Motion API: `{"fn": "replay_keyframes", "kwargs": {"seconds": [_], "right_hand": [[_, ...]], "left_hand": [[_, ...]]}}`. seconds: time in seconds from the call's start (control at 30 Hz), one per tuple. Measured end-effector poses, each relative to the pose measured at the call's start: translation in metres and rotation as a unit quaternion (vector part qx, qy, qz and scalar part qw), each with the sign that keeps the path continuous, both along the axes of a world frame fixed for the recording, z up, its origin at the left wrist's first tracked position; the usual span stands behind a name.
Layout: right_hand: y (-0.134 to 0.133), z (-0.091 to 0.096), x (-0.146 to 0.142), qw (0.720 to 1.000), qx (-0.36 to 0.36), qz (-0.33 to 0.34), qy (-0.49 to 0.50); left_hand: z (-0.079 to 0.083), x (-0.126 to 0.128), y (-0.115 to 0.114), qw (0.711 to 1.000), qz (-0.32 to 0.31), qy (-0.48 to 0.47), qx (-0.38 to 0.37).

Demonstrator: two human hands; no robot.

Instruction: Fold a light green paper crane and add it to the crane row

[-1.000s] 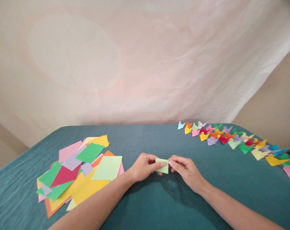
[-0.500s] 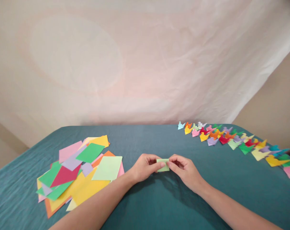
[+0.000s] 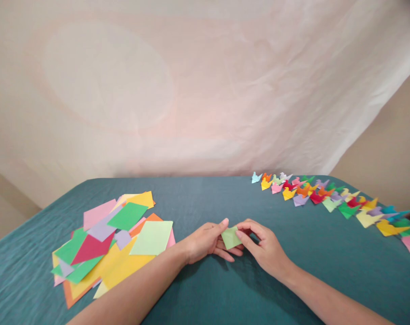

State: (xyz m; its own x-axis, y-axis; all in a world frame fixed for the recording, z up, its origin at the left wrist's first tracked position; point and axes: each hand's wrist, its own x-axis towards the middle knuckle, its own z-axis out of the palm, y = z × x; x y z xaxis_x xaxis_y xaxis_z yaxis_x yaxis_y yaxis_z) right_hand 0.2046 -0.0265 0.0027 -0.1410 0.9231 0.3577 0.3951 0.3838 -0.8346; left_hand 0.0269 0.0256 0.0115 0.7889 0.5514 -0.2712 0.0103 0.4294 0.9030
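Observation:
A small folded piece of light green paper (image 3: 230,238) is held above the table, tilted. My right hand (image 3: 263,246) pinches its right edge between thumb and fingers. My left hand (image 3: 208,241) is turned palm up beside and partly under the paper, its thumb raised and its fingers stretched out below. Whether the left palm touches the paper I cannot tell.
On the left lies a loose pile of coloured paper sheets, with a light green sheet (image 3: 152,238) and a red sheet (image 3: 93,248) on top. Several folded paper birds, among them a yellow bird (image 3: 391,227), stand in rows along the right of the teal-covered table (image 3: 198,198).
The left hand has let go of the paper, turned palm up and spread its fingers. The paper has tilted in the right hand's pinch.

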Motion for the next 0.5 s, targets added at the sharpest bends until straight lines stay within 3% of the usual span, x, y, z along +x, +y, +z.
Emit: {"fn": "replay_keyframes", "kwargs": {"seconds": [0.17,0.5], "right_hand": [[0.0004,0.0009,0.0013,1.000,0.030,0.007,0.001],[0.0008,-0.0002,0.0008,0.999,0.040,-0.017,0.018]], "left_hand": [[-0.0002,-0.0003,0.0005,0.998,-0.004,-0.041,-0.048],[-0.0031,-0.0002,0.0001,0.993,0.007,-0.088,-0.076]]}}
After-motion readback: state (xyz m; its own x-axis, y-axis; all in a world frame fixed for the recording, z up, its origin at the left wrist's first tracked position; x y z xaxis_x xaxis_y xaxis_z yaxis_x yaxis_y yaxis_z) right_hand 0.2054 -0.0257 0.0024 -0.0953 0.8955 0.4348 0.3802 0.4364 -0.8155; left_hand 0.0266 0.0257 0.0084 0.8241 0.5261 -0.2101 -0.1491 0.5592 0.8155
